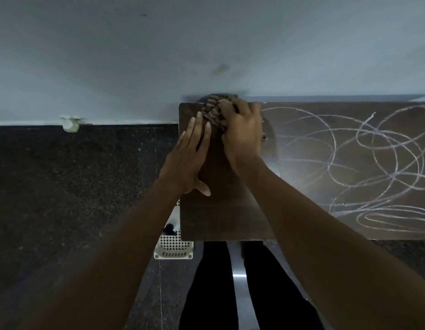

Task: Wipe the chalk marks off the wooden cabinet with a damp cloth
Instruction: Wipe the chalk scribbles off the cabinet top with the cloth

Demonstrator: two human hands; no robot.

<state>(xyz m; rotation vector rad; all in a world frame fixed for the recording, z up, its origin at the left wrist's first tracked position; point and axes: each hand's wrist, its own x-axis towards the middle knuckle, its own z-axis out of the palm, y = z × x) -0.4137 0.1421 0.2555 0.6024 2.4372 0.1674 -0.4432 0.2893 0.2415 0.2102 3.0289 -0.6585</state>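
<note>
- Wooden cabinet (225, 210): seen from above. Its dark top runs from mid-frame to the right edge, with the far side against the pale wall (159, 55).
- Cloth (212, 109): dark and striped, bunched at the far left corner of the cabinet top and touching the wood.
- Right hand (242, 134): fingers curled over the cloth, gripping it and bearing down on the top.
- Left hand (187, 160): flat on the top just beside the cloth, fingers straight and close together, holding nothing. Judged to be bracing.
- Chalk marks (349, 163): pale overlapping loops across the right part of the top. The left end under the hands shows no lines, and a faint hazy band lies between the two areas.
- Step in hand, as judged: wiping at the left corner, with most of the marks not yet reached.
- To do it well: keep the cloth spread under the palm, not balled up. Press evenly and work rightward in overlapping passes. Turn to a fresh face once it loads with chalk, and go back over the haze so no film dries on.
- Risk: a loaded cloth smears chalk rather than lifting it.
- Writing: no brand, label or legible text. The chalk is scribble, not letters.
- Also present: white perforated basket (173, 246) on the dark speckled floor (75, 186), at the cabinet's near left corner.
</note>
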